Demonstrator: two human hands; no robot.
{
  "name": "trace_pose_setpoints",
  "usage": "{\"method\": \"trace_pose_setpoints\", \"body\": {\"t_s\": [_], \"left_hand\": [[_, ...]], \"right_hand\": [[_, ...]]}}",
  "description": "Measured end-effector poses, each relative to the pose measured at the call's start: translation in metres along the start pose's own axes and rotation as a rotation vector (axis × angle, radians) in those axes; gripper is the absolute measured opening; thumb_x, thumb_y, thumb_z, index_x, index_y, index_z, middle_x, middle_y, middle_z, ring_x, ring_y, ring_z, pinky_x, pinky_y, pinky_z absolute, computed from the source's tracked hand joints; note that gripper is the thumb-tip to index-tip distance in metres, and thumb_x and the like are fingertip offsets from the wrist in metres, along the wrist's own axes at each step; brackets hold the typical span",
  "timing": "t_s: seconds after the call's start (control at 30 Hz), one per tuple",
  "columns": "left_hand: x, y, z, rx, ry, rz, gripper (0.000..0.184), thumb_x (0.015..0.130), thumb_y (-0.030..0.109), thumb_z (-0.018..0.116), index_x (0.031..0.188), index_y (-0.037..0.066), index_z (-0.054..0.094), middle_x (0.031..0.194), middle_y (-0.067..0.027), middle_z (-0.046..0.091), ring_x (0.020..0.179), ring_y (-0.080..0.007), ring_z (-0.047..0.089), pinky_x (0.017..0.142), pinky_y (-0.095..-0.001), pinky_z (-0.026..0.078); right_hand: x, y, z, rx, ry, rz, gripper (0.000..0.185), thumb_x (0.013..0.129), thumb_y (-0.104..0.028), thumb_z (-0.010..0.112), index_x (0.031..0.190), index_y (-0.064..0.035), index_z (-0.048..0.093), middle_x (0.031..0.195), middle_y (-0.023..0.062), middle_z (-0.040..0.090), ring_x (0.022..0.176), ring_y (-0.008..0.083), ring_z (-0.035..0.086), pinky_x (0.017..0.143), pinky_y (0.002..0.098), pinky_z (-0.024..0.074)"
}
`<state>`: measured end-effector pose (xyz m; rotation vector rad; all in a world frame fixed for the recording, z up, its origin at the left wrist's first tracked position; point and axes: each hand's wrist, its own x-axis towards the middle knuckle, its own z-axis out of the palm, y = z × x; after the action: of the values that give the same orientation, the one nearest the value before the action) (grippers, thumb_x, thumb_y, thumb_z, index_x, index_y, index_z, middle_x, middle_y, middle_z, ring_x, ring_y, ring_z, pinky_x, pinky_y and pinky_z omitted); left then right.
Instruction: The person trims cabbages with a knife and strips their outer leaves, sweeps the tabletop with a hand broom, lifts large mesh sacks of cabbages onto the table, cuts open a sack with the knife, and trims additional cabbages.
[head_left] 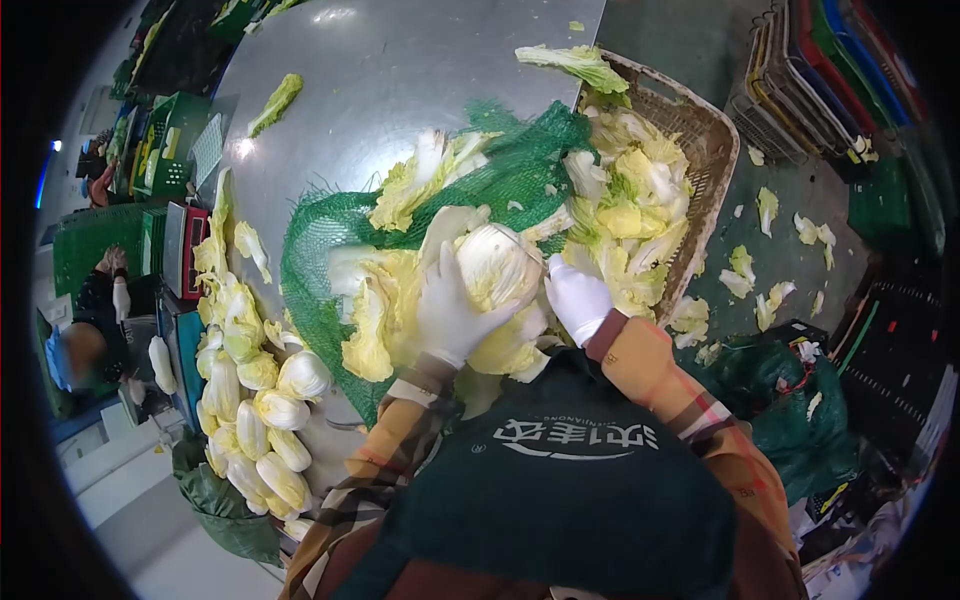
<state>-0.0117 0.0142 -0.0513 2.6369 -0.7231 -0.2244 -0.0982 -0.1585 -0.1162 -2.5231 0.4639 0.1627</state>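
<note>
A pale napa cabbage (497,266) lies in front of me with its white base end facing up. My left hand (452,305), in a white glove, grips its left side, fingers along it and thumb below. At its right side is my right hand (580,300), also gloved, with the fingers closed; a thin dark line shows near their tips, but I cannot make out what they hold. Loose cabbage leaves (370,330) lie about the left hand. Beneath them a green mesh bag (320,240) is spread over the metal table (350,70).
A worn plastic basket (715,150) full of leaves stands at the table's right edge. Trimmed cabbages (285,410) are piled at left. Stacked crates (790,80) and a filled green mesh sack (800,420) stand at right. Another person (100,310) is at far left.
</note>
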Motion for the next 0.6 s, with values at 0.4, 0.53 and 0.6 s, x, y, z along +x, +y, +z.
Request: {"method": "trace_pose_setpoints", "body": {"t_s": [0.4,0.53,0.6], "left_hand": [[-0.04,-0.01,0.004,-0.244,0.254,0.114,0.126,0.055,0.043,0.09,0.146,-0.005,0.018,0.141,-0.0246,0.033,0.13,-0.0384,0.035,0.109,-0.0451,0.03],[-0.05,0.001,0.004,-0.341,0.341,0.116,0.126,0.056,0.033,0.091,0.148,-0.002,0.014,0.145,-0.0213,0.028,0.134,-0.0351,0.034,0.111,-0.0432,0.029],[-0.054,0.002,0.004,-0.377,0.377,0.095,0.123,0.059,0.032,0.09,0.149,-0.001,0.014,0.145,-0.02,0.028,0.134,-0.0337,0.034,0.111,-0.0423,0.029]], "right_hand": [[0.002,-0.001,-0.023,1.185,-0.392,0.315,0.052,0.088,-0.005,0.052,0.139,-0.0007,0.041,0.092,0.012,0.063,0.051,0.0157,0.062,0.038,0.025,0.0396],[-0.001,-0.015,-0.085,1.512,-0.422,0.188,0.041,0.089,-0.012,0.058,0.13,-0.004,0.052,0.073,0.0072,0.064,0.047,0.0119,0.057,0.037,0.0213,0.0373],[0.0,-0.037,-0.082,1.159,-0.236,0.096,0.041,0.089,-0.019,0.065,0.126,-0.0028,0.056,0.073,0.005,0.063,0.051,0.01,0.057,0.042,0.0226,0.0408]]}}
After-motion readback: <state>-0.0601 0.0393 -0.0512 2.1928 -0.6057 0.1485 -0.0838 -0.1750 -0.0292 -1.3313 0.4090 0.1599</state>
